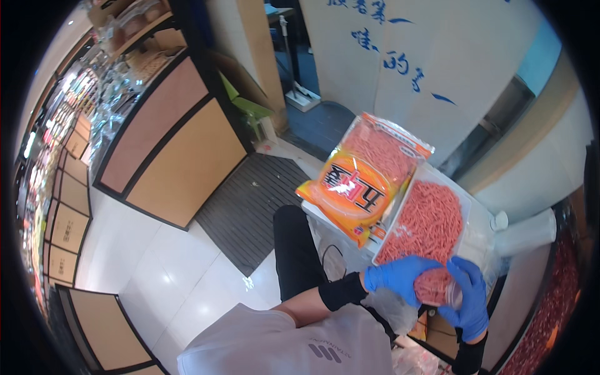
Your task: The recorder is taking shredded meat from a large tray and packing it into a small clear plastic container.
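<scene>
My left hand (398,281), in a blue glove, grips the body of a clear plastic jar (432,287) filled with pink stick-like snack pieces. My right hand (468,295), gloved the same way, is curled around the jar's pale lid end, so both hands hold it on its side. Just beyond my hands, a white tray (463,206) holds a heap of pink sticks (429,220). Left of that tray lies a large orange and clear plastic bag (358,183) of similar pink pieces, with printed writing. Part of my right hand's grip is hidden behind the jar.
A clear plastic cylinder (527,234) and a small white lid (500,220) are at the right. Clear plastic bags (393,309) hang below my left hand. A dark ribbed mat (248,211) covers part of the tiled floor, beside a black-framed display stand (187,161).
</scene>
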Demonstrator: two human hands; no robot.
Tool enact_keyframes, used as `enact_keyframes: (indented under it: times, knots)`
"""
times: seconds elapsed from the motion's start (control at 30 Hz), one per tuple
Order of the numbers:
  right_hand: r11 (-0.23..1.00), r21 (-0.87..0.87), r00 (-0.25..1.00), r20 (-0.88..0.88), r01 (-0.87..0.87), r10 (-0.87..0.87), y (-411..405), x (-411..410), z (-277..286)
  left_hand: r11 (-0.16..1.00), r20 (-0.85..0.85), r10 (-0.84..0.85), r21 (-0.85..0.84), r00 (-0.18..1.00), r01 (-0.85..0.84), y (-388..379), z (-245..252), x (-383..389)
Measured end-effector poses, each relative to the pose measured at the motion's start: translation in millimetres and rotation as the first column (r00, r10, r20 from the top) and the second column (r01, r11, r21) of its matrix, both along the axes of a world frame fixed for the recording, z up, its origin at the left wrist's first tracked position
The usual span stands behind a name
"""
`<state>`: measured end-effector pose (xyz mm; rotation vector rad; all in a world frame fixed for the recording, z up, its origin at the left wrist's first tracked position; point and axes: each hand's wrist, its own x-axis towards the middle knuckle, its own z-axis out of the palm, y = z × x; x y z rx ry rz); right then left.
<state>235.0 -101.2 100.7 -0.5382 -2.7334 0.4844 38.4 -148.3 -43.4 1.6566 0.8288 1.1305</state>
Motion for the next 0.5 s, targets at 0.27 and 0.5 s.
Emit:
enact_keyframes:
  times: [0.27,0.5]
  knots:
    - [0.936,-0.265,0.909,-0.285,0.231,-0.305,-2,-10,-30,0.93,-0.045,0.367,0.019,0.929,-0.367,-5,-6,40]
    - [0.812,-0.43,0.848,-0.169,0.396,-0.503,-1,-11,-26,0.93,0.067,0.365,0.013,0.929,-0.367,-15,14,35]
